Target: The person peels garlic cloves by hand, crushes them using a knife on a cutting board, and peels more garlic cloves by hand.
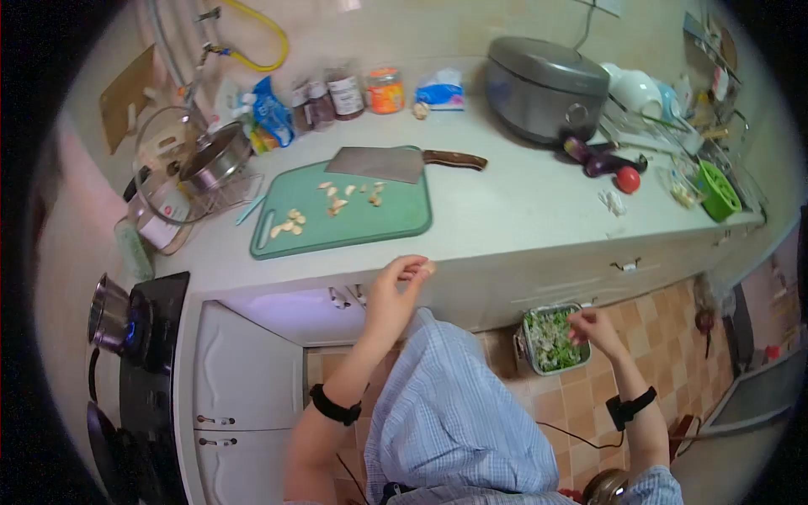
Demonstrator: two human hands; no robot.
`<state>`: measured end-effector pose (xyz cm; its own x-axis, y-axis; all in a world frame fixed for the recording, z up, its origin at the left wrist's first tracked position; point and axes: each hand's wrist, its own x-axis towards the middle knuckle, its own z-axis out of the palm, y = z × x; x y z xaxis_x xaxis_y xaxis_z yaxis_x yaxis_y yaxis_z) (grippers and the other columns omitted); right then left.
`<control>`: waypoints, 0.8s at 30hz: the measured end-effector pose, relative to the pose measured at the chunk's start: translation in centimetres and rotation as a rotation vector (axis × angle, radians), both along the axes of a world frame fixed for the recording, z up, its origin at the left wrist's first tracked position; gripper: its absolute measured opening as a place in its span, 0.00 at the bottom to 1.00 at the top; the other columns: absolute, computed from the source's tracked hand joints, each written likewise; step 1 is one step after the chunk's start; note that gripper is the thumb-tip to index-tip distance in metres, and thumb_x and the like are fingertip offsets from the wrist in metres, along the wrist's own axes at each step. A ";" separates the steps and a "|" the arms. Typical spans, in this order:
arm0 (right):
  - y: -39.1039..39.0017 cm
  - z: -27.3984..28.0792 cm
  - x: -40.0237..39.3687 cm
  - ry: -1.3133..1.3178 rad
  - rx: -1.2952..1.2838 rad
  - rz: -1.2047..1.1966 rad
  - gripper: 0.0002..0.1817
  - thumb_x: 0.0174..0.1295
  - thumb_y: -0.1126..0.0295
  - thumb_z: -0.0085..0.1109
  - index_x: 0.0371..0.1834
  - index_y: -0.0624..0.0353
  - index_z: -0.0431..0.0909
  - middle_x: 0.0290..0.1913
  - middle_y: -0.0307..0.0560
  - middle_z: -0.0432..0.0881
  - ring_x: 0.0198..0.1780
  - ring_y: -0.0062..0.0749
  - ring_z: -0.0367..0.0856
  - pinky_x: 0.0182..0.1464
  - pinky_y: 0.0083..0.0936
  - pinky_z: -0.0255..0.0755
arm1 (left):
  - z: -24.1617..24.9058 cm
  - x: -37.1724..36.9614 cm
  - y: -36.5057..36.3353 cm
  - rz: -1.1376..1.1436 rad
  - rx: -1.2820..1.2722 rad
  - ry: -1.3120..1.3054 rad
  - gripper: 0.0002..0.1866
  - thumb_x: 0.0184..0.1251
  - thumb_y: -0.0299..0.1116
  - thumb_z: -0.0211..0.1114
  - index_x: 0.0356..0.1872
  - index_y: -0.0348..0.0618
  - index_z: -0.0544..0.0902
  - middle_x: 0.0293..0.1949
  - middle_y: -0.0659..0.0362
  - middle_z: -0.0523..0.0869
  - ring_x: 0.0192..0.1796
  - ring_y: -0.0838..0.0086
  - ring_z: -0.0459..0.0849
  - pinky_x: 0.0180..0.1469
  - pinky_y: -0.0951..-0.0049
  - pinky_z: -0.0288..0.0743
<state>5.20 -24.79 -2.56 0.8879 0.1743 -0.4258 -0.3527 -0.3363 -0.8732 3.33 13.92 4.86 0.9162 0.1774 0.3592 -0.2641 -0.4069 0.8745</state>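
Left hand point(399, 284): thumb and fingers pinched nearly closed on a small pale piece, looks like a garlic clove point(429, 267), just off counter edge. Right hand point(594, 328): fingers loosely curled, over near side of bin of greens point(557, 338); can't tell if it holds anything. From left hand: green cutting board point(391, 215) at 11 o'clock, bin between 3 and 4, eggplants point(602, 162) and tomato point(628, 179) at 2. On board: pale cloves point(290, 223) grouped at 8 o'clock, loose garlic pieces point(337, 204) mid-board, cleaver point(379, 164) blade at 1, handle past board edge.
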 end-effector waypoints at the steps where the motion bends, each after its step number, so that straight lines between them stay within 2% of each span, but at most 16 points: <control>1: 0.9 1.4 1.4 -0.019 -0.005 0.019 0.11 0.61 0.68 0.56 0.40 0.64 0.77 0.29 0.44 0.82 0.26 0.20 0.80 0.31 0.15 0.74 | 0.7 0.4 1.4 0.058 -0.005 0.012 0.08 0.59 0.32 0.64 0.36 0.39 0.81 0.34 0.58 0.83 0.35 0.75 0.80 0.40 0.76 0.73; 3: 2.9 4.1 4.1 -0.305 -0.044 0.073 0.16 0.60 0.66 0.58 0.46 0.64 0.74 0.31 0.47 0.83 0.33 0.26 0.81 0.35 0.20 0.74 | 1.8 0.8 4.1 0.133 0.011 0.008 0.09 0.58 0.34 0.64 0.34 0.39 0.80 0.31 0.58 0.83 0.34 0.75 0.80 0.39 0.75 0.73; 4: 4.9 6.2 4.9 -0.323 -0.050 0.091 0.16 0.60 0.66 0.58 0.46 0.64 0.74 0.31 0.47 0.83 0.33 0.26 0.81 0.35 0.20 0.74 | 1.7 1.3 5.7 0.167 0.059 0.003 0.09 0.58 0.34 0.64 0.33 0.39 0.80 0.31 0.58 0.83 0.34 0.74 0.80 0.38 0.75 0.73; 6: 9.4 9.5 6.0 -0.704 -0.102 0.110 0.16 0.59 0.69 0.58 0.49 0.63 0.73 0.39 0.48 0.82 0.40 0.28 0.80 0.41 0.23 0.74 | 1.5 2.0 8.4 0.234 0.173 -0.006 0.09 0.57 0.35 0.64 0.32 0.39 0.80 0.29 0.57 0.82 0.33 0.69 0.80 0.38 0.71 0.73; 11: 16.0 12.1 13.4 -0.738 -0.334 0.244 0.18 0.56 0.71 0.57 0.52 0.60 0.73 0.47 0.47 0.79 0.47 0.32 0.78 0.49 0.26 0.72 | 1.1 4.7 11.3 0.268 0.352 -0.092 0.08 0.55 0.33 0.64 0.31 0.40 0.81 0.30 0.56 0.82 0.36 0.63 0.78 0.41 0.66 0.71; 13: 18.6 11.7 17.1 -0.965 -0.471 0.297 0.20 0.55 0.69 0.59 0.52 0.60 0.72 0.51 0.50 0.77 0.51 0.39 0.76 0.54 0.30 0.69 | 1.2 6.1 11.6 0.267 0.414 -0.114 0.07 0.55 0.32 0.65 0.31 0.39 0.81 0.29 0.56 0.82 0.36 0.62 0.78 0.42 0.65 0.70; 14: 20.0 11.7 18.9 -1.011 -0.531 0.309 0.23 0.53 0.67 0.61 0.53 0.62 0.71 0.53 0.55 0.74 0.55 0.45 0.72 0.57 0.33 0.66 | 1.2 7.0 11.7 0.227 0.442 -0.143 0.07 0.54 0.32 0.65 0.31 0.40 0.81 0.30 0.56 0.82 0.37 0.62 0.78 0.42 0.65 0.70; 17: 23.7 12.0 23.6 -1.001 -0.532 0.412 0.26 0.51 0.64 0.64 0.53 0.64 0.70 0.52 0.57 0.74 0.54 0.47 0.72 0.58 0.33 0.65 | 1.6 9.4 11.4 0.138 0.496 -0.126 0.07 0.53 0.31 0.64 0.31 0.40 0.81 0.31 0.57 0.81 0.39 0.63 0.77 0.44 0.65 0.68; 19: 25.6 12.7 25.8 -0.973 -0.544 0.498 0.27 0.50 0.63 0.65 0.51 0.66 0.71 0.49 0.58 0.75 0.51 0.48 0.73 0.54 0.33 0.67 | 1.7 10.6 11.3 0.121 0.546 -0.100 0.08 0.52 0.32 0.65 0.33 0.42 0.82 0.31 0.59 0.80 0.42 0.65 0.76 0.45 0.64 0.67; 21: 27.2 14.1 27.2 -0.678 -0.607 0.612 0.23 0.52 0.65 0.64 0.49 0.66 0.72 0.45 0.53 0.75 0.47 0.42 0.75 0.51 0.31 0.68 | 2.0 11.2 11.6 0.139 0.572 -0.053 0.10 0.52 0.33 0.66 0.36 0.43 0.82 0.35 0.59 0.78 0.44 0.66 0.75 0.47 0.65 0.66; 22: 27.6 14.2 27.9 -0.759 -0.663 0.662 0.20 0.51 0.65 0.64 0.44 0.65 0.73 0.40 0.51 0.76 0.41 0.41 0.76 0.46 0.30 0.70 | 2.8 11.2 11.7 0.183 0.577 -0.055 0.12 0.52 0.34 0.66 0.37 0.43 0.82 0.36 0.59 0.78 0.44 0.65 0.75 0.47 0.66 0.66; 24: 28.2 14.5 29.0 -0.697 -0.679 0.696 0.19 0.51 0.64 0.64 0.42 0.64 0.74 0.40 0.52 0.76 0.41 0.43 0.76 0.46 0.31 0.70 | 3.3 10.9 12.3 0.233 0.590 -0.004 0.17 0.54 0.35 0.66 0.44 0.41 0.79 0.41 0.55 0.76 0.45 0.62 0.75 0.48 0.65 0.67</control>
<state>34.19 3.36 11.96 0.7685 0.6347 -0.0814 0.5666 -0.7341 -0.3742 14.19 26.20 8.11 0.8762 0.1428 0.4604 -0.1131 -0.8675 0.4844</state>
